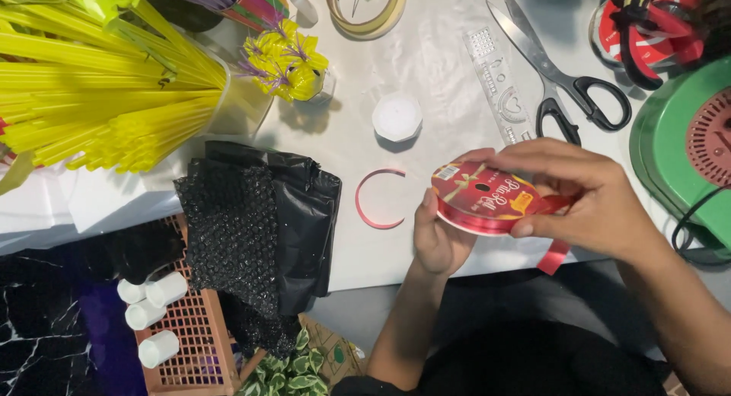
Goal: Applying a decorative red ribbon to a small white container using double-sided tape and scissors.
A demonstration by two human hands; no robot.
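Red ribbon spool (481, 199) sits pinched between both hands just above the near edge of the white table (426, 68). The left hand (438, 240) cups it from below, thumb on the rim; the right hand (586, 194) clamps the top, a loose tail (554, 255) hanging beneath. Steady spool support likely keeps the ribbon from twisting. A cut red curl (378, 199) lies nearby.

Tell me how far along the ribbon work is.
Done: one short red ribbon piece lies curled on the white table. In hand: the left hand and right hand hold the red ribbon spool, a loose end hanging below. Left: the scissors lie untouched; the hanging end is uncut.
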